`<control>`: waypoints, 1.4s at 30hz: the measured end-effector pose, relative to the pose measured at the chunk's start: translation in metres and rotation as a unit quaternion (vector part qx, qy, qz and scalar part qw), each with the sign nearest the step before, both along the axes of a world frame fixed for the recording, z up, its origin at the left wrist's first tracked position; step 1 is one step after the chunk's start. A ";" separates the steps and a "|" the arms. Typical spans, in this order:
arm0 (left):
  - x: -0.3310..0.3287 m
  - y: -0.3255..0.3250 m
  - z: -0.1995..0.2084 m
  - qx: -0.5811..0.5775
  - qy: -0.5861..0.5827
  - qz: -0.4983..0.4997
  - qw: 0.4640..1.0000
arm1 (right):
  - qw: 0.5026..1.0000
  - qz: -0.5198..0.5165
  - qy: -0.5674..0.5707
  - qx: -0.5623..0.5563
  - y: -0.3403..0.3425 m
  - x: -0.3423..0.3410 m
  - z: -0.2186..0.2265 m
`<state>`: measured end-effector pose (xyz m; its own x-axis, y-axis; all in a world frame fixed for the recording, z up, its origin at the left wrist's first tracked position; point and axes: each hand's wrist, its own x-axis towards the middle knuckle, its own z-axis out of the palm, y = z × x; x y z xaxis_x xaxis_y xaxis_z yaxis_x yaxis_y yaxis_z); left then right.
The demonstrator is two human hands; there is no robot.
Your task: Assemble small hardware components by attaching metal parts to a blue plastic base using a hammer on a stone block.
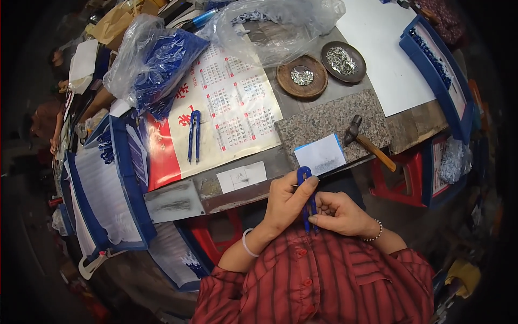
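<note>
- While the left hand (288, 201) pinches the blue two-legged tool (313, 203) near its head, the right hand (344, 214) seems closed on its legs.
- Firm upper support and light lower pressure should prevent twisting.
- The tool lies between both hands, nearer than the speckled slab (329, 117).

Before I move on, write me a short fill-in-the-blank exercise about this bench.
The left hand pinches a drawing compass coloured ____.
The beaded bracelet is on the person's ____ wrist.
The number of round dishes holding small silvery parts is ____.
The wooden-handled tool resting on the granite slab is a ____.

Missing words: blue, right, two, hammer.
</note>
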<state>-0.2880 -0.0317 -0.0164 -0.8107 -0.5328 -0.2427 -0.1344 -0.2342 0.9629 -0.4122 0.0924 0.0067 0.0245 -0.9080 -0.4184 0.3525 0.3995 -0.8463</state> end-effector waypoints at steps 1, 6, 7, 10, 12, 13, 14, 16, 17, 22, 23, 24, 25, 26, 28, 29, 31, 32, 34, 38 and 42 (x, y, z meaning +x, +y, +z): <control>-0.002 -0.001 0.001 0.010 0.011 0.005 1.000 | 1.000 0.001 0.013 0.003 0.000 -0.001 -0.001; -0.014 0.006 0.017 0.047 0.024 0.093 0.994 | 0.999 0.009 0.033 0.006 0.000 -0.006 -0.004; -0.011 0.003 0.016 0.032 0.012 0.059 0.998 | 1.000 0.010 0.026 0.003 0.001 -0.004 -0.006; -0.006 -0.003 0.004 0.004 -0.019 0.021 1.000 | 1.000 0.016 -0.010 -0.002 0.002 -0.005 -0.012; -0.011 0.000 0.004 -0.002 -0.025 0.019 0.999 | 0.999 0.021 -0.039 -0.005 0.000 -0.007 -0.012; -0.022 0.006 0.016 0.029 -0.007 0.088 0.996 | 1.000 0.017 -0.019 -0.004 -0.001 -0.009 -0.008; -0.029 0.009 0.022 0.059 0.010 0.156 0.986 | 1.000 0.013 0.001 -0.003 -0.002 -0.010 -0.006; -0.019 0.001 0.012 0.045 0.013 0.115 0.992 | 1.000 0.024 0.018 0.004 -0.001 -0.012 -0.010; -0.015 -0.004 0.008 -0.006 -0.021 0.044 0.999 | 0.999 0.034 0.037 0.012 0.000 -0.013 -0.011; -0.004 -0.011 -0.020 -0.007 -0.027 -0.070 0.997 | 1.000 0.018 -0.016 0.003 0.000 -0.011 -0.013; -0.018 -0.005 -0.001 0.028 -0.007 0.005 1.000 | 1.000 0.014 -0.014 0.005 0.000 -0.011 -0.016; -0.028 -0.001 0.013 0.060 0.010 0.085 0.994 | 1.000 0.016 -0.016 0.004 -0.002 -0.012 -0.014; -0.031 0.002 0.018 0.087 0.012 0.110 0.990 | 1.000 0.010 -0.021 0.004 -0.004 -0.014 -0.009; -0.027 0.000 0.013 0.087 0.012 0.110 0.990 | 1.000 0.005 -0.026 0.005 -0.005 -0.015 -0.006; -0.016 -0.006 0.000 0.024 -0.023 0.026 0.999 | 0.999 0.012 -0.027 0.011 -0.004 -0.013 -0.012; -0.014 -0.008 -0.002 0.025 -0.023 0.026 0.999 | 0.999 0.019 -0.028 0.017 -0.004 -0.012 -0.014; -0.013 -0.011 -0.003 0.028 -0.027 0.006 0.999 | 0.999 0.022 -0.037 0.014 -0.005 -0.014 -0.015; -0.014 -0.009 -0.003 0.029 -0.027 0.006 0.999 | 0.999 0.024 -0.045 0.010 -0.005 -0.014 -0.015; -0.019 -0.005 -0.002 0.044 -0.003 0.058 0.997 | 0.999 0.020 -0.046 0.006 -0.005 -0.014 -0.014; -0.024 -0.005 0.009 0.089 0.007 0.101 0.991 | 0.999 0.001 -0.032 0.020 -0.009 -0.013 -0.008; -0.012 -0.009 -0.007 0.034 -0.023 0.047 0.998 | 1.000 -0.001 -0.022 0.000 -0.005 -0.007 -0.016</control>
<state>-0.3003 -0.0411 -0.0232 -0.7453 -0.5866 -0.3168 -0.1524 -0.3128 0.9375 -0.4188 0.0874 -0.0097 0.0407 -0.9080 -0.4170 0.3905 0.3986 -0.8299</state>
